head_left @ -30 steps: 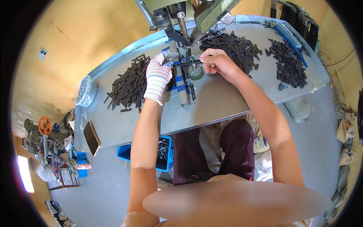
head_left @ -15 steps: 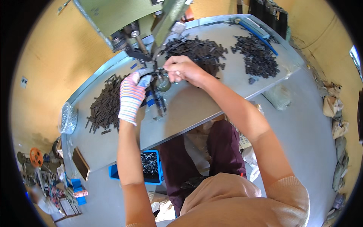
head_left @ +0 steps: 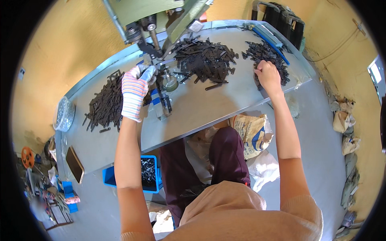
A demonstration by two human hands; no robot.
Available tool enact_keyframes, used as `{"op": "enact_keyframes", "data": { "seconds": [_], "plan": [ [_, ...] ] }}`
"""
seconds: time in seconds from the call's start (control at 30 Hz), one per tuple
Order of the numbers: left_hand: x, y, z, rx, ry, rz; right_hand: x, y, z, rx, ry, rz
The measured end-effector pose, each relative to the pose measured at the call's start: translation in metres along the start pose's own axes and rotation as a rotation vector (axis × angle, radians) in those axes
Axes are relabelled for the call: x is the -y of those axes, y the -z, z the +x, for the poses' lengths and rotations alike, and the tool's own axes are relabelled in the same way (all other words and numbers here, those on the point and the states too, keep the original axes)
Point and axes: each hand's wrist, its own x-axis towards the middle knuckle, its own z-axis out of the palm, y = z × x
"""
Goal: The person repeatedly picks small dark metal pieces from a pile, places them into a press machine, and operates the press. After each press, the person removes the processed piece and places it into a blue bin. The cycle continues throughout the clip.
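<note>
While the left hand (head_left: 137, 83) curls, the right hand (head_left: 269, 78) bends over black pieces (head_left: 259, 51); any grasp is unclear.

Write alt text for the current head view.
A person's striped-gloved left hand is at a green machine, while the bare right hand is at the rightmost pile of dark parts on a grey table. Two more dark piles and a clear tub lie to the left.

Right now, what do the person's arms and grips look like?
The left grip wears a striped glove in white, blue and pinkish orange, turning grayish-blue toward the fingers. The right grip is bare. Both forearms are uncovered, and short tan sleeves end above the elbows.
</note>
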Motion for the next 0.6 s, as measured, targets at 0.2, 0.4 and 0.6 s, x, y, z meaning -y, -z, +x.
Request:
{"op": "enact_keyframes", "data": {
  "seconds": [0.2, 0.4, 0.6],
  "plan": [
    [0.000, 0.010, 0.004, 0.049, 0.133, -0.018, 0.005, 0.001, 0.016, 0.004, -0.201, 0.331],
    [0.001, 0.019, 0.005, 0.043, 0.120, -0.142, 0.070, 0.016, 0.037, 0.445, -0.148, 1.274],
    [-0.001, 0.024, 0.005, 0.104, 0.210, -0.092, 0.172, -0.026, 0.036, 0.707, 0.086, 1.364]
  ]
}}
